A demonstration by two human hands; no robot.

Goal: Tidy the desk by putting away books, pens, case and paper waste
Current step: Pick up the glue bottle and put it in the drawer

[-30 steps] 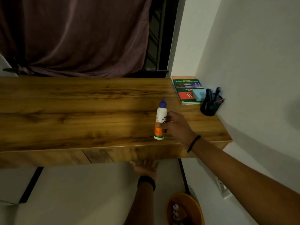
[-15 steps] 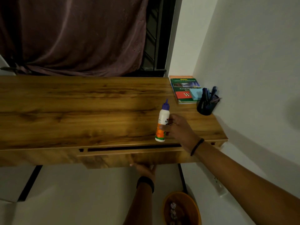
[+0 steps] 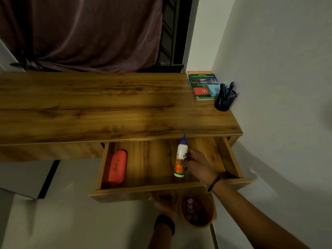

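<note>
My right hand (image 3: 198,167) grips a white glue bottle (image 3: 180,159) with a purple cap, holding it upright over the inside of the pulled-out wooden drawer (image 3: 143,189). A red case (image 3: 116,170) lies at the drawer's left end. My left hand (image 3: 166,203) holds the underside of the drawer front. On the desk (image 3: 89,108), stacked books (image 3: 201,85) with a blue pad (image 3: 213,89) on top lie in the far right corner, beside a dark pen holder (image 3: 223,100) with several pens.
An orange waste bin (image 3: 198,211) with crumpled paper stands on the floor under the drawer's right part. A white wall runs along the desk's right side. A dark curtain (image 3: 80,33) hangs behind the desk.
The drawer has been pulled far out by my left hand, showing the red case. My right hand has carried the glue bottle from the desktop down over the drawer.
</note>
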